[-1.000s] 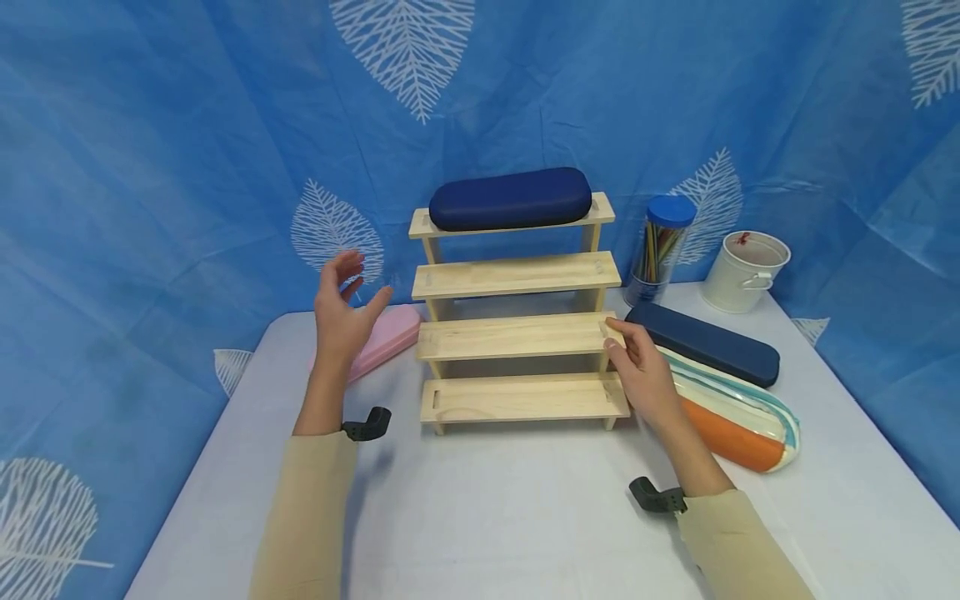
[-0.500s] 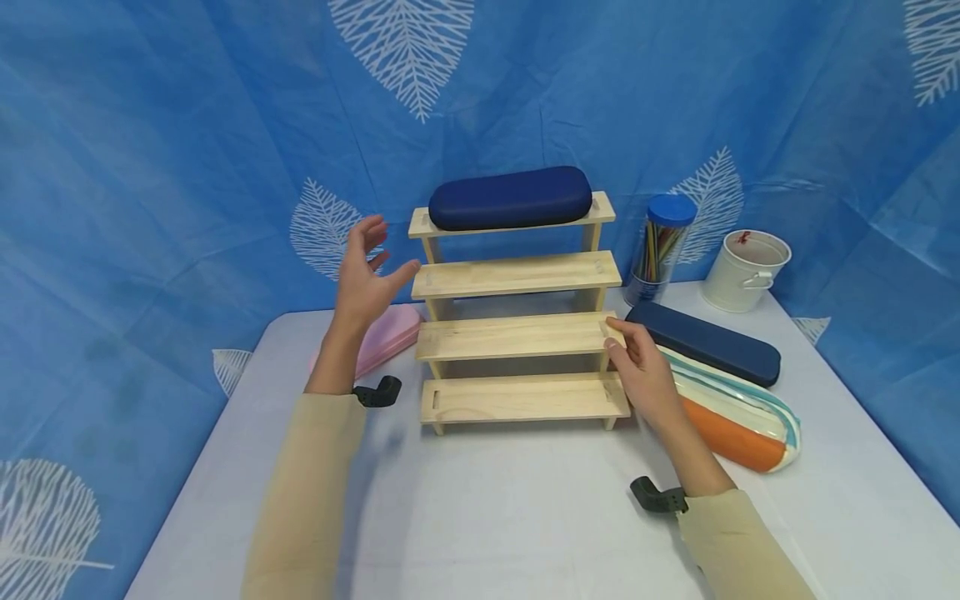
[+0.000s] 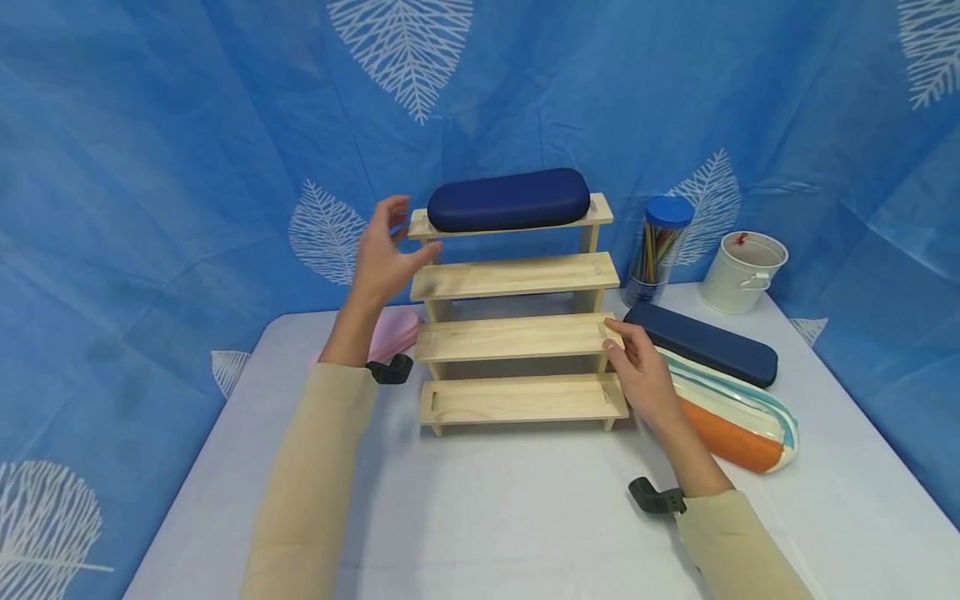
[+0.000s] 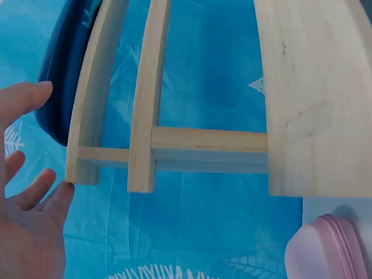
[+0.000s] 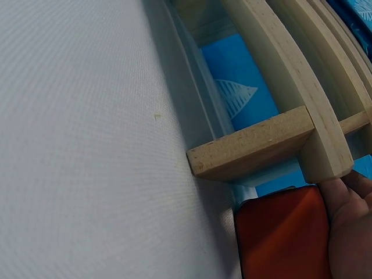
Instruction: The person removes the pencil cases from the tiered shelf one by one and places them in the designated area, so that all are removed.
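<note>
A four-tier wooden display rack (image 3: 517, 337) stands on the white table, with a rounded navy case (image 3: 510, 200) lying along its top tier. My left hand (image 3: 382, 258) is raised beside the rack's upper left end, holding nothing. Its thumb and fingers are spread; in the left wrist view the thumb (image 4: 35, 96) is beside the navy case and a fingertip is right at the top board's end. At the right end of the second tier from the bottom, my right hand (image 3: 645, 371) grips the board between thumb and fingers. The right wrist view partly shows that hand (image 5: 351, 238) under the wood.
To the rack's right lie a flat dark blue case (image 3: 705, 343) and an orange, white and teal pouch (image 3: 738, 433). Behind them stand a clear tube of sticks with a blue lid (image 3: 670, 212) and a white bucket (image 3: 731, 279). A pink case (image 3: 393, 329) lies left.
My left hand has moved up and to the right, from above the pink case to the rack's top left end. The right hand and the rack have stayed put.
</note>
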The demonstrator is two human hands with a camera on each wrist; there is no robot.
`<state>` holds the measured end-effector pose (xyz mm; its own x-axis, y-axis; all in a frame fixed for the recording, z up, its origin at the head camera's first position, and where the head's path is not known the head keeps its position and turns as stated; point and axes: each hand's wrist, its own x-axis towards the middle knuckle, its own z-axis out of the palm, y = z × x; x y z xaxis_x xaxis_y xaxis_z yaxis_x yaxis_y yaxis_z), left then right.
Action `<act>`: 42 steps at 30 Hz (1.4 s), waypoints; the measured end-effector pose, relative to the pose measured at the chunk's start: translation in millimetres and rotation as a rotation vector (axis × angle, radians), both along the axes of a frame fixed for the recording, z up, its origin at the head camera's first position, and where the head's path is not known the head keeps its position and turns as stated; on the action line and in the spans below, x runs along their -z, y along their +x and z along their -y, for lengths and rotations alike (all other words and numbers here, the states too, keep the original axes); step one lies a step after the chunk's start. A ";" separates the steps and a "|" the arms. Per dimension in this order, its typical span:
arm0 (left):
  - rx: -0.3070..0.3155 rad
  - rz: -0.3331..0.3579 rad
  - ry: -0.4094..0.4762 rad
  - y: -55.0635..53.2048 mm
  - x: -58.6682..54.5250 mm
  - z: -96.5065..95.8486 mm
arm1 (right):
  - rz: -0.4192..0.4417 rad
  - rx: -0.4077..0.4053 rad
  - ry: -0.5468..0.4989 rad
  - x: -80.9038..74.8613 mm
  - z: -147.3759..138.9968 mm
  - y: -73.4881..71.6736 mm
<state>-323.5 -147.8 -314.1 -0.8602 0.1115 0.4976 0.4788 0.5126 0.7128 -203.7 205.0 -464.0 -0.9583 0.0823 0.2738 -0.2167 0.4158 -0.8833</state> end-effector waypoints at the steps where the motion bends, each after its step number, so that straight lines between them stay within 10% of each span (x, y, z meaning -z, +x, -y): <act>1: 0.004 -0.002 -0.029 -1.0 -1.6 -2.0 | 0.001 0.003 0.001 0.1 -0.2 0.3; 13: -0.003 0.103 -0.280 -8.8 -24.1 -25.4 | -0.007 -0.017 -0.018 -2.1 -0.3 1.2; 23: 0.040 0.286 -0.253 -20.5 -32.7 -32.6 | -0.008 -0.019 -0.019 -0.1 -0.7 0.5; 42: 0.079 0.195 -0.080 -19.3 -20.6 -24.6 | -0.013 -0.033 -0.022 -1.6 -1.3 0.4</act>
<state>-342.8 -123.2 -293.5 -0.9263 0.2147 0.3095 0.3766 0.5379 0.7542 -203.3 206.3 -462.4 -0.9570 0.0569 0.2845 -0.2412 0.3889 -0.8891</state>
